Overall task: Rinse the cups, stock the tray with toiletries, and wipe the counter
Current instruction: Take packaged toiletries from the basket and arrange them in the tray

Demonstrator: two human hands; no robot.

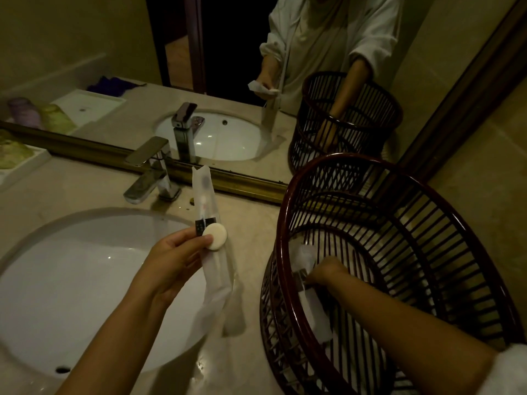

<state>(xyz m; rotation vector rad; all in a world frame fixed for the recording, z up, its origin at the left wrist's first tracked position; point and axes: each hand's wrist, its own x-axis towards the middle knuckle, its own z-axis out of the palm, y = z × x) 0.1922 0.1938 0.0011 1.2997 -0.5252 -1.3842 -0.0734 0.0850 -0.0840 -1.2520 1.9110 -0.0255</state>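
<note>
Toiletries gathered from the basket for the tray

Tray (17, 169) sits at the far left edge of the frame, against the mirror, with folded greenish items on it; that is presumably where the picked items are headed. Right of it, the sink (71, 280) fills the lower left, with the faucet (151, 169) behind it on the table (251, 223). At centre, the left hand (174, 263) is closed around a wrapped toothbrush packet (208, 220) held upright, thumb pinning a round white soap (215, 236) against it, likely so both can be carried together, leaving the other hand free. At right, the right hand (322, 272) reaches down inside the dark slatted basket (399, 201), fingers curled at another white packet (313, 309) on its floor; whether it has gripped it I cannot tell. Stocking looks to be under way.
</note>
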